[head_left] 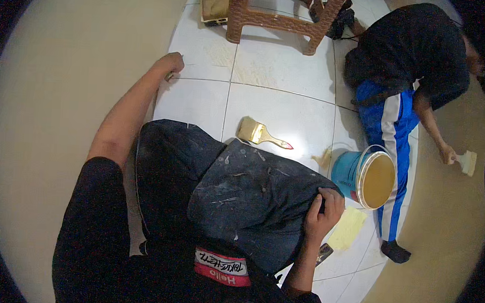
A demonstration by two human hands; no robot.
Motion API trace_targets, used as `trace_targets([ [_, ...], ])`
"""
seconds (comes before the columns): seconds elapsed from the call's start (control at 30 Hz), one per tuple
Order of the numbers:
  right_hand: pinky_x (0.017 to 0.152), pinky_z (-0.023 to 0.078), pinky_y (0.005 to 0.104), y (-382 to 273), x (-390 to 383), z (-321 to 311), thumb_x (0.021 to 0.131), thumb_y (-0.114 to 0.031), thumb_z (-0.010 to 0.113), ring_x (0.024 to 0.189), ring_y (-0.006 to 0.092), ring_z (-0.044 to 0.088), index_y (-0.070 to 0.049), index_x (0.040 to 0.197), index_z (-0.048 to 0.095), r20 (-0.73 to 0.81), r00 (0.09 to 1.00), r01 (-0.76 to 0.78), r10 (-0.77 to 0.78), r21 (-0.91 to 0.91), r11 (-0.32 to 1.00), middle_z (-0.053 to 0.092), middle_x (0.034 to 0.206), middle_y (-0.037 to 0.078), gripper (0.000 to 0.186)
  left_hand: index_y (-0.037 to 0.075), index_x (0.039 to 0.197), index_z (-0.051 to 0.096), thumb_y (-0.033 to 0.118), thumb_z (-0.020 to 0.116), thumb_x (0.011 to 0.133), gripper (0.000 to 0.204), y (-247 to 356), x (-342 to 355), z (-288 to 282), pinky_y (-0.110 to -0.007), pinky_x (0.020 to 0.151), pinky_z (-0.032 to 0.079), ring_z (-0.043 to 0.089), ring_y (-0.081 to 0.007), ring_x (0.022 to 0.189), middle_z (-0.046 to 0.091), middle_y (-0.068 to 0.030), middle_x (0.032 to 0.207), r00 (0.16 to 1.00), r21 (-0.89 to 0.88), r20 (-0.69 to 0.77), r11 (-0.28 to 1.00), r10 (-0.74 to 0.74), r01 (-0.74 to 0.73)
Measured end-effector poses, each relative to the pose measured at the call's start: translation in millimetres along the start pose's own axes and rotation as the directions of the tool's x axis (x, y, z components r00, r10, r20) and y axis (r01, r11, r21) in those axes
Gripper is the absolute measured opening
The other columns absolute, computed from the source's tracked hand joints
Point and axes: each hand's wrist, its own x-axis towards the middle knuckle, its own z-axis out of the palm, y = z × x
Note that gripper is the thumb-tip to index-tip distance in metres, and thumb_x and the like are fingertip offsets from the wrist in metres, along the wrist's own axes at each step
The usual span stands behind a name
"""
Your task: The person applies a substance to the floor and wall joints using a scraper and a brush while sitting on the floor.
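My left hand [172, 66] is closed in a fist low by the beige wall at the left, over the white tiles. Something small shows at the fist, but its kind is hidden. Over my right knee lies my right hand [325, 212], holding nothing, its fingers resting on the dark, paint-spotted trousers [251, 185]. In front of my legs a flat paintbrush [250, 130] with tan-coated bristles lies on the floor. Close to my right hand stands a blue bucket [346, 172] with tan paint [379, 181] and a raised wire handle.
At the right, a co-worker [409, 48] in blue trousers holds a brush [466, 162] against the wall. A brown plastic stool [276, 21] and a tan-coated container [215, 2] stand ahead. A pale yellow sheet [348, 228] lies by the bucket. Tan smears [252, 72] mark the tiles.
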Motion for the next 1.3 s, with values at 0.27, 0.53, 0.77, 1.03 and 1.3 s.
trace_targets([
  [0.27,0.082,0.042,0.0411,-8.7,4.8,-4.6,0.083,-0.01,0.06,0.089,0.0292,0.058,-0.006,0.093,0.065,0.014,1.0,-0.028,0.027,0.051,0.998,0.064,0.095,0.01,0.012,0.004,0.065,0.065,0.007,0.066,0.073,0.009,14.5,60.5,-44.5,-0.038,0.049,0.05,0.061,-0.0207,0.055,0.064,-0.0119,0.066,0.81,0.251,0.56,0.967,-0.174,0.035],
  [0.53,0.081,0.041,0.0404,-9.8,3.7,-5.6,0.081,-0.01,0.061,0.088,0.0288,0.058,-0.007,0.093,0.065,0.002,0.999,-0.036,0.036,0.045,0.998,0.064,0.094,0.01,0.013,-0.002,0.075,0.052,-0.007,0.039,0.074,0.014,59.7,46.9,-47.1,-0.034,0.041,0.047,0.053,-0.0178,0.042,0.053,-0.0101,0.055,0.771,-0.237,0.555,0.83,-0.311,0.505],
  [0.77,0.08,0.041,0.0402,-12.4,2.2,-6.2,0.081,-0.01,0.062,0.088,0.0276,0.058,-0.007,0.094,0.065,-0.012,1.0,-0.018,0.019,0.072,0.997,0.064,0.094,0.009,0.014,-0.009,0.089,0.056,-0.005,0.045,0.079,0.016,74.7,37.6,-47.2,-0.026,0.038,0.047,0.052,-0.0144,0.042,0.051,-0.0077,0.058,0.76,-0.259,0.631,0.881,-0.156,0.396],
  [1.03,0.08,0.04,0.0403,-16.4,-0.3,2.0,0.082,-0.012,0.062,0.089,0.0277,0.058,-0.007,0.093,0.065,-0.037,0.999,0.011,-0.008,0.09,0.996,0.064,0.093,0.01,0.013,0.008,0.069,0.056,0.018,0.069,0.071,0.016,-6.0,30.2,-35.2,-0.035,0.047,0.046,0.055,-0.0215,0.052,0.058,-0.0099,0.066,0.879,-0.321,0.315,0.911,0.359,-0.257],
  [1.3,0.08,0.04,0.041,-5.5,-0.9,7.7,0.081,-0.014,0.062,0.088,0.0279,0.058,-0.007,0.088,0.066,-0.07,0.996,0.049,-0.049,0.005,0.999,0.064,0.091,0.009,0.01,-0.003,0.12,0.051,0.018,0.038,0.096,0.035,50.0,-104.8,25.8,-0.045,0.078,0.059,0.067,-0.0288,0.098,0.064,-0.0172,0.115,0.978,-0.996,0.063,0.073,0.201,0.049],
])
